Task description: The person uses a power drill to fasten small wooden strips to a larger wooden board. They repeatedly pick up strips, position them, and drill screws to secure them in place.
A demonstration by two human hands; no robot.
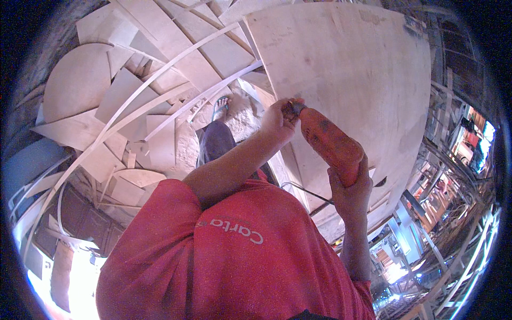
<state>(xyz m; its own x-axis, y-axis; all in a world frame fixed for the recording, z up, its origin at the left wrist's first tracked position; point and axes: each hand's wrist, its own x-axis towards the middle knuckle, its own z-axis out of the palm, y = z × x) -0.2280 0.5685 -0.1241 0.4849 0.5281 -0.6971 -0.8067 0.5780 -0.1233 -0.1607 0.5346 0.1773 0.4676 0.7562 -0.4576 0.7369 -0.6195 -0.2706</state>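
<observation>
An orange, long-bodied power tool [332, 141] is held in front of me above a large pale wooden board. Wrapped around its thick rear end is my right hand [352, 189], closed on the casing. My left hand [279, 121] is closed at the tool's narrow front end, by a dark grey metal part [295, 108]. The fingers cover much of that end, so the exact kind of tool does not show. A dark cord [306, 190] runs below the tool toward my right wrist.
The large wooden board [346, 58] fills the upper right. Plywood offcuts [77, 74] and long, curved wooden strips [133, 101] lie piled on the left. My foot [221, 104] stands on dusty ground among them. Stacked timber and clutter [426, 192] line the right side.
</observation>
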